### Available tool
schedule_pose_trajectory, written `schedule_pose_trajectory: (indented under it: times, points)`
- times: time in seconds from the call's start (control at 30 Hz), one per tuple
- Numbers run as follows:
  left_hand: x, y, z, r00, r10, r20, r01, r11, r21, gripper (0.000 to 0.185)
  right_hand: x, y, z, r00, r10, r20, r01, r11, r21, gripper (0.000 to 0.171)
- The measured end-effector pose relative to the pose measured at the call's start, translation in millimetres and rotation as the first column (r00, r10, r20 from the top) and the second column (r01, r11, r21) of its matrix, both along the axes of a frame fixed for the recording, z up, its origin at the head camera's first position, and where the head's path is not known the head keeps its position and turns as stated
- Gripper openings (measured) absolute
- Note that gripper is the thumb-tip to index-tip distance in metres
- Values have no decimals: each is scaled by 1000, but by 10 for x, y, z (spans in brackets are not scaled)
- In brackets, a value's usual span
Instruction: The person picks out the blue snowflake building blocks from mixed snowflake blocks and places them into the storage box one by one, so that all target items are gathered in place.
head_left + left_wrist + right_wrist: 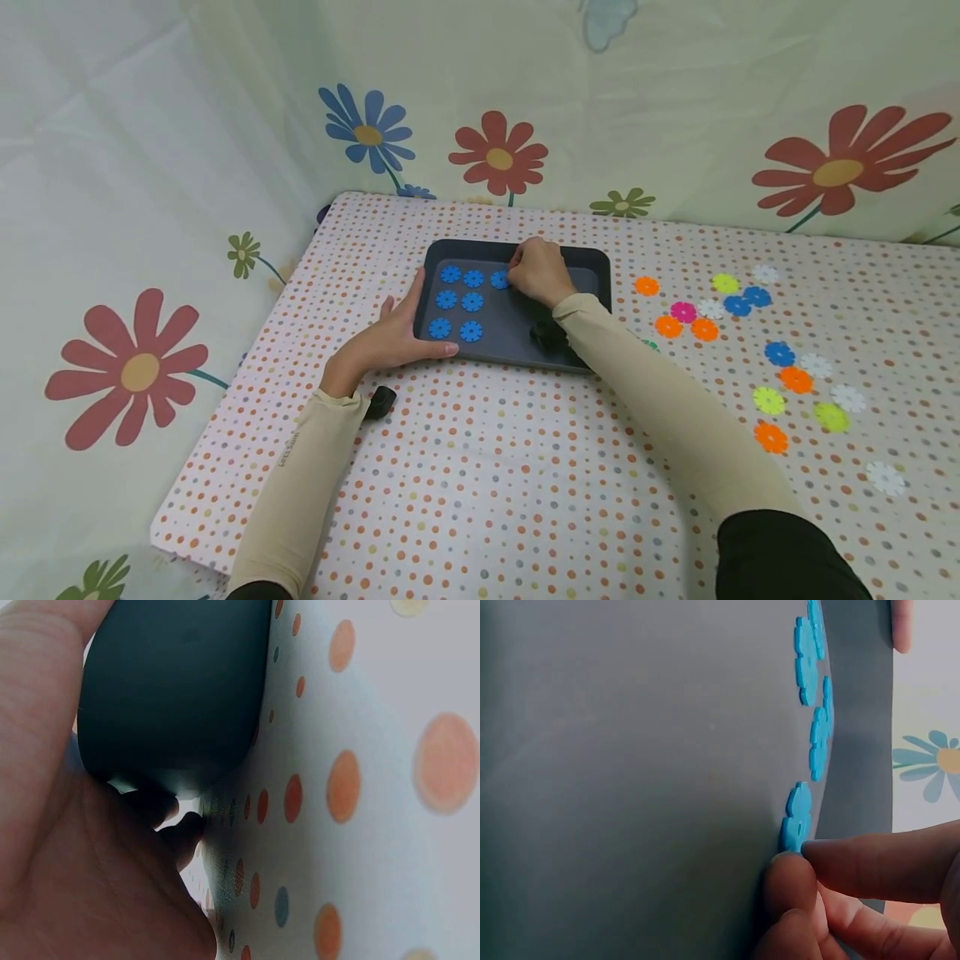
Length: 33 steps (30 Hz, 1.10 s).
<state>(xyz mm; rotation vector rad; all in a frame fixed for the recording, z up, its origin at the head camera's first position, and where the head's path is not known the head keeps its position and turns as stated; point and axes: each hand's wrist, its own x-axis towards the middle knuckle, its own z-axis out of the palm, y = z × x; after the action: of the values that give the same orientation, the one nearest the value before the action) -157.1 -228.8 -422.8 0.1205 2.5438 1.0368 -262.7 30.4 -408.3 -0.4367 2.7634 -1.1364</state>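
A dark grey baking tray [517,361] lies on the table, with several blue flower-shaped discs [472,302] in rows over its left part. My left hand [390,337] holds the tray's near left corner, thumb along the front rim and fingers against the left side. The left wrist view shows the tray's dark outer wall [176,690] close to the palm. Over the far side of the tray, my right hand [542,271] pinches the edge of a blue flower disc [796,817] with thumb and fingertips. That disc is partly hidden by the fingers.
To the right of the tray lie loose flower discs: orange [771,437], yellow [768,400], white [886,478], blue [780,353] and pink [683,312]. A green one is partly hidden behind the right forearm. A flower-printed curtain [675,100] hangs behind the dotted table.
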Motion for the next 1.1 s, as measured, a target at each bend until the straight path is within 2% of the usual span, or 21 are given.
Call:
schedule_pose_trajectory:
  times: [0.1,0.27,0.5,0.73,0.97,1.1]
  points:
    - [1,4,7,1000,-5,-2,5,1000,1,139,4,26,4,1000,10,9,-10,1000,-7,15]
    - [4,16,16,1000,-10,-2,10,1000,5,139,17,100,22,994,32,101,-25,997,-68,15]
    - [-2,-6,8,1000,-9,-3,9,1000,2,140,110,141,133,980,68,185,-35,983,-180,26]
    - [3,12,20,1000,-12,-2,12,1000,19,140,238,265,247,966,106,236,-12,930,-369,36]
    - [13,17,38,1000,-8,0,8,1000,3,138,321,485,282,962,130,241,-1,882,-470,42]
    - [8,8,21,1000,-26,-15,27,1000,8,139,374,595,288,962,116,246,23,867,-498,41]
